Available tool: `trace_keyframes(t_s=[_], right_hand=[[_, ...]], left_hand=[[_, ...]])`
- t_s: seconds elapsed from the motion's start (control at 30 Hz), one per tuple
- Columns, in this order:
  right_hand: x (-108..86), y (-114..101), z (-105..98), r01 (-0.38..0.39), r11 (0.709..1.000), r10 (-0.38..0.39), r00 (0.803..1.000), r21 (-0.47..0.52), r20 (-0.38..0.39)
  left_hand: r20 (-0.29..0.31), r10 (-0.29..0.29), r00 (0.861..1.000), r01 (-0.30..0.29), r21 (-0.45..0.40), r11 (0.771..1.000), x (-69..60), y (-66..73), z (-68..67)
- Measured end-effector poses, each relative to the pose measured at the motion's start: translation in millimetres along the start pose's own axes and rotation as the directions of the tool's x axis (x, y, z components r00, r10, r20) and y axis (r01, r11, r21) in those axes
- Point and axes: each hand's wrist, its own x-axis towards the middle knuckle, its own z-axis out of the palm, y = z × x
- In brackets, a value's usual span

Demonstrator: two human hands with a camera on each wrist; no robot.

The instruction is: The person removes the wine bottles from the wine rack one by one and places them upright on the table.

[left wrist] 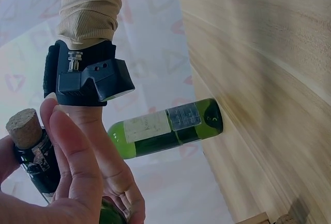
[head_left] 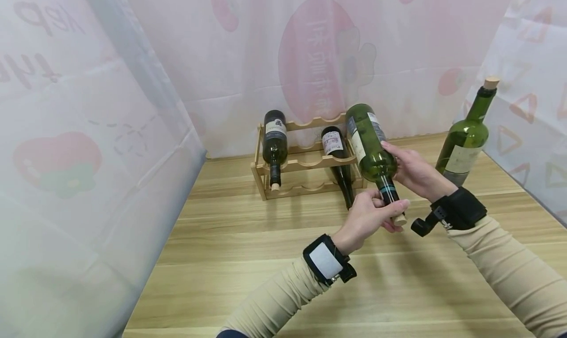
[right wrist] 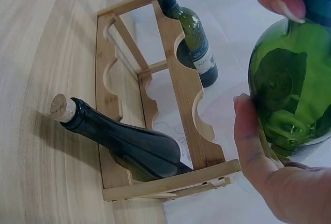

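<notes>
Corked bottles and a two-tier wooden rack (head_left: pixel 301 166) on a table (head_left: pixel 248 249). Upper tier, left: a dark labelled bottle (head_left: pixel 275 148), neck forward; lower tier, right: a slimmer dark bottle (head_left: pixel 337 150). Above the rack's right end, a green bottle (head_left: pixel 371 157) tilts neck-down, the left hand (head_left: pixel 368 216) gripping its neck, the right hand (head_left: pixel 418 173) clasping its body; whether it touches the rack is unclear. At right, a second green bottle (head_left: pixel 466 143) stands upright.
</notes>
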Motion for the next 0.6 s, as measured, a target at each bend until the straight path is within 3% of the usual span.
trace_keyframes(t_s=[0.6], right_hand=[[-4.3, -0.9, -6.8, -0.012, 0.998, 0.010, 0.999, -0.054, -0.045]], left_hand=[[0.005, -0.006, 1.000, 0.006, 0.006, 1.000, 3.2, -1.1, 7.3]])
